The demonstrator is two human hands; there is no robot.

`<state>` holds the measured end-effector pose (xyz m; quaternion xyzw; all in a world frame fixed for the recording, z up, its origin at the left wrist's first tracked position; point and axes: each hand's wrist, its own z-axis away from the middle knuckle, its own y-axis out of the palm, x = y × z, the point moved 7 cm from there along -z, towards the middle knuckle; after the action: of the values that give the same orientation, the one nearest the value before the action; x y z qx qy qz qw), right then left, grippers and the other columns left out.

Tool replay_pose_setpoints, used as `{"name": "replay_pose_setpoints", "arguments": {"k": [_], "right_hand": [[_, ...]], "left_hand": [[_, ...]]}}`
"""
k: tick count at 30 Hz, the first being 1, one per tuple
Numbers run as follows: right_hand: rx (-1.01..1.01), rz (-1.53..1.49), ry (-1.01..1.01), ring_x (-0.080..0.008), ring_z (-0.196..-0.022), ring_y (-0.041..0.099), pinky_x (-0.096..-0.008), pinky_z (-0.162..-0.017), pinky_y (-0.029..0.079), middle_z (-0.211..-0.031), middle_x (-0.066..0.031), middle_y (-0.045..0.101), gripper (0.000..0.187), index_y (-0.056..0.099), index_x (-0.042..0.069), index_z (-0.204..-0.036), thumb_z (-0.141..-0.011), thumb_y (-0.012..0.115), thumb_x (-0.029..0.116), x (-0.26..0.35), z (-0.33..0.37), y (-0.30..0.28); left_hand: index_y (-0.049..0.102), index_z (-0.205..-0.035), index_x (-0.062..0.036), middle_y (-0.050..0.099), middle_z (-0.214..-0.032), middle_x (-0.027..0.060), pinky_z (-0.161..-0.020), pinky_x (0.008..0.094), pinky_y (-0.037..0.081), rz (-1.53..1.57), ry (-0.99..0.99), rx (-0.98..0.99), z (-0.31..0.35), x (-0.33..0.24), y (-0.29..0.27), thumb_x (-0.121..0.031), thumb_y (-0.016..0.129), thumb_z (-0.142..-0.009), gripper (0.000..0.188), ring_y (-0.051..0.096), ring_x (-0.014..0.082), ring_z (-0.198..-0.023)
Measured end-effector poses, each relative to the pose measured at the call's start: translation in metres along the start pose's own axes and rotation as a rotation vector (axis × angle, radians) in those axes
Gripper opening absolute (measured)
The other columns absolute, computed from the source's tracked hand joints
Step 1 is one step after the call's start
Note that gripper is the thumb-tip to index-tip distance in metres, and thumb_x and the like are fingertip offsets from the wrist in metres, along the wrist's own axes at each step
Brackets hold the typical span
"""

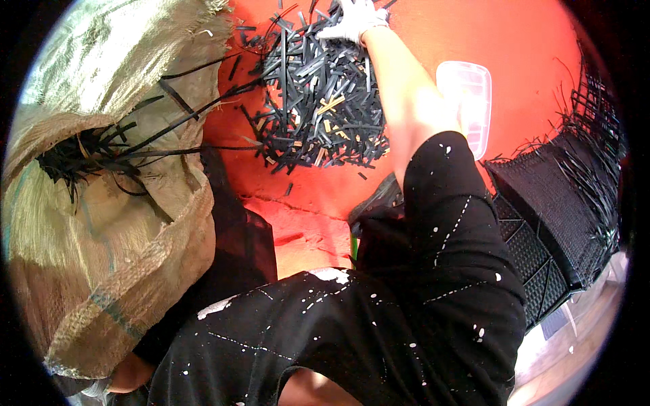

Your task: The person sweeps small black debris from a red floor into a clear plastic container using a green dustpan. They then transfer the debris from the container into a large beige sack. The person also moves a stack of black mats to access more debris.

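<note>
A white glove covers my right hand, which reaches to the top of the view over a heap of short black strips mixed with a few tan ones. Its thumb stands apart from the other fingers and rests on the strips; the fingertips run to the picture's edge. At the lower left, a bit of my gloved left hand shows beside the bottom of a large tan woven sack; its fingers are hidden. From the sack's mouth stick out black strips, some long ones reaching toward the heap.
The floor is red. A clear plastic tray or lid lies right of my right arm. Farther right stands a black woven basket-like piece with loose strip ends. A few stray strips lie near the heap.
</note>
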<state>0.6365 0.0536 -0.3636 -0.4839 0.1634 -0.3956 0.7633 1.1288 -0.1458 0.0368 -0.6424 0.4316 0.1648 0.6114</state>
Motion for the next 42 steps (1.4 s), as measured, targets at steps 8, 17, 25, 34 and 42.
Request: {"name": "replay_pose_setpoints", "arguments": {"k": [8,17,25,34,42], "right_hand": [[-0.023,0.148,-0.232,-0.0359,-0.141,0.023,-0.0697,-0.107,0.015,-0.151,-0.0053,0.031,0.085,0.039,0.033,-0.142,-0.069,0.060,0.072,0.052,0.056,0.097],[-0.724,-0.855,0.570,-0.0293,-0.097,0.064,-0.0371,-0.089,0.048,-0.107,-0.0145,0.067,0.032,0.067,0.010,-0.108,-0.086,0.060,0.031,-0.060,0.158,0.121],[-0.331,-0.289,0.231,-0.0274,-0.082,0.068,-0.0442,-0.073,0.054,-0.096,-0.0109,0.068,0.026,0.068,0.012,-0.096,-0.089,0.053,0.032,-0.013,0.187,0.159],[-0.231,-0.395,0.585,-0.0320,-0.090,0.066,-0.0446,-0.079,0.052,-0.099,-0.0123,0.067,0.024,0.066,0.019,-0.103,-0.089,0.050,0.029,-0.084,0.171,0.137],[-0.162,-0.168,0.349,-0.0311,-0.097,0.064,-0.0438,-0.080,0.053,-0.114,-0.0129,0.056,0.033,0.060,0.021,-0.117,-0.083,0.060,0.024,-0.087,0.138,0.143]], "left_hand": [[0.046,-0.136,-0.0014,0.048,-0.138,0.0142,-0.106,0.0416,0.037,0.027,0.015,0.019,-0.003,0.002,0.008,-0.025,0.040,-0.097,0.046,0.048,0.0273,-0.124],[0.046,-0.137,-0.0019,0.047,-0.140,0.0138,-0.107,0.0414,0.036,0.085,0.069,0.044,0.001,-0.002,0.010,-0.025,0.040,-0.097,0.046,0.047,0.0268,-0.126],[0.045,-0.138,-0.0024,0.046,-0.141,0.0134,-0.107,0.0412,0.035,0.124,0.093,0.056,0.005,-0.006,0.011,-0.025,0.040,-0.097,0.047,0.046,0.0263,-0.127],[0.044,-0.138,-0.0030,0.045,-0.142,0.0129,-0.108,0.0410,0.034,0.098,0.099,0.080,0.007,-0.012,0.015,-0.025,0.041,-0.097,0.047,0.045,0.0258,-0.128],[0.044,-0.139,-0.0035,0.044,-0.143,0.0125,-0.109,0.0408,0.034,0.088,0.093,0.098,0.006,-0.015,0.019,-0.026,0.041,-0.097,0.048,0.044,0.0253,-0.129]]}}
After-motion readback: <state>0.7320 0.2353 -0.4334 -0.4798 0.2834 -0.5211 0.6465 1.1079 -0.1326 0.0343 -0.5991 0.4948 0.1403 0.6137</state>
